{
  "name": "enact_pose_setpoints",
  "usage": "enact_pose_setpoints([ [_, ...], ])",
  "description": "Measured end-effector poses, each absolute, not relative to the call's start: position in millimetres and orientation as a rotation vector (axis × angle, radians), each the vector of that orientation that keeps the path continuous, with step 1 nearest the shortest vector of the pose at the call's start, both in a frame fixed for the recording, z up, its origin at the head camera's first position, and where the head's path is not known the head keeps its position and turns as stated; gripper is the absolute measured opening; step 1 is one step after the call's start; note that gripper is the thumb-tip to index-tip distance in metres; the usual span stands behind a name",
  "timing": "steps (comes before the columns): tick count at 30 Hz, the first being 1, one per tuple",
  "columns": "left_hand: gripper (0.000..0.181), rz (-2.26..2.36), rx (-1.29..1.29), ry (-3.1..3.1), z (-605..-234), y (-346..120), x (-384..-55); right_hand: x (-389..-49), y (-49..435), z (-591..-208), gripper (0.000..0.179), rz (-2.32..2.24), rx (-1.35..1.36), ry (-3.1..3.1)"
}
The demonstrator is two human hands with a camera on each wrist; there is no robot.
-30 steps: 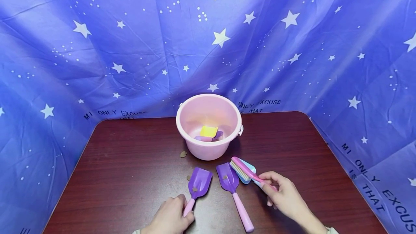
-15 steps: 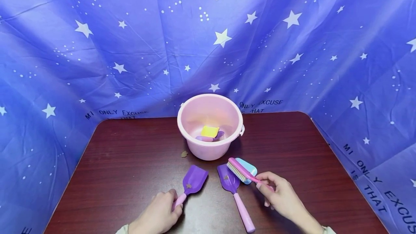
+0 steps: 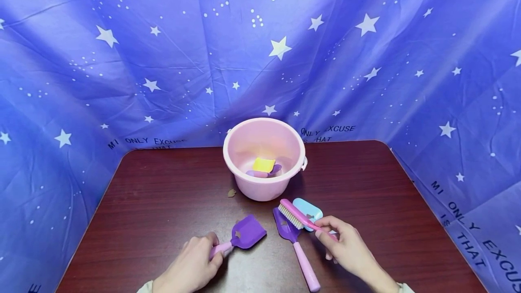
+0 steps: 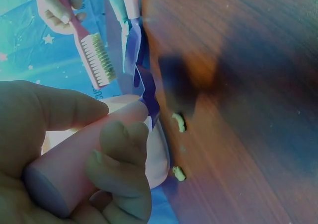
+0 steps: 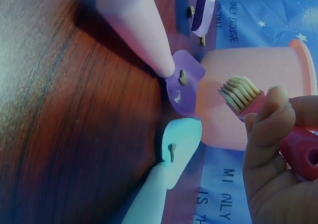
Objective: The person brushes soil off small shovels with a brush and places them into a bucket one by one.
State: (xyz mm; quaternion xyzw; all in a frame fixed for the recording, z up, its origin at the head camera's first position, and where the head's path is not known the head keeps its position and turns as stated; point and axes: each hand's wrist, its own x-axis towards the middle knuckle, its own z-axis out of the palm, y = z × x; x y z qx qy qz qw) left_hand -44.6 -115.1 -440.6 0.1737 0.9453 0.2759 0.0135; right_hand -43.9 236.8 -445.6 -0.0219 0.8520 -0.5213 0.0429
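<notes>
My left hand (image 3: 195,257) grips the pink handle of a toy shovel (image 3: 249,232), whose purple blade points right and bears a brown bit near its neck. In the left wrist view its blade (image 4: 149,96) is lifted off the table. My right hand (image 3: 346,245) pinches the handle of a pink brush (image 3: 296,213), holding its pale bristles above a second purple shovel (image 3: 303,261). That shovel lies on the table with a small bit (image 5: 183,77) on its blade. Partly behind the brush lies a light blue shovel (image 5: 181,139), also with a bit on it.
A pink bucket (image 3: 263,190) stands behind the shovels, with a yellow piece (image 3: 263,165) and purple pieces inside. One brown bit (image 3: 232,192) lies on the dark table (image 3: 163,202) beside the bucket. A starry blue cloth (image 3: 183,58) hangs around the table's back and sides.
My left hand has moved left, and its shovel's blade has swung round to point right. My right hand has shifted the brush slightly left, uncovering more of the light blue shovel.
</notes>
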Motion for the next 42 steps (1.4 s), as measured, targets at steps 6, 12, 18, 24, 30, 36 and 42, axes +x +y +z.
enact_pose_setpoints([
  [6,0.01,0.873,0.515,2.949,-437,-118,-46,-42,227,-445,0.015,-1.606,-0.061,2.569],
  [12,0.011,0.865,0.504,2.986,-433,-120,-47,-40,211,-446,0.017,-1.637,-0.117,2.531],
  [18,0.012,0.845,0.466,2.997,-431,-122,-49,-38,193,-447,0.017,-1.67,-0.188,2.507],
  [24,0.013,0.839,0.459,3.004,-430,-124,-50,-38,174,-448,0.02,-1.621,-0.261,2.56],
  [30,0.013,0.842,0.461,2.99,-430,-126,-51,-36,155,-446,0.02,-1.659,-0.379,2.547],
  [36,0.011,0.828,0.454,3.006,-431,-128,-52,-36,143,-455,0.02,-1.66,-0.445,2.551],
  [42,0.01,0.802,0.413,3.014,-431,-129,-53,-36,128,-459,0.021,-1.682,-0.487,2.516],
])
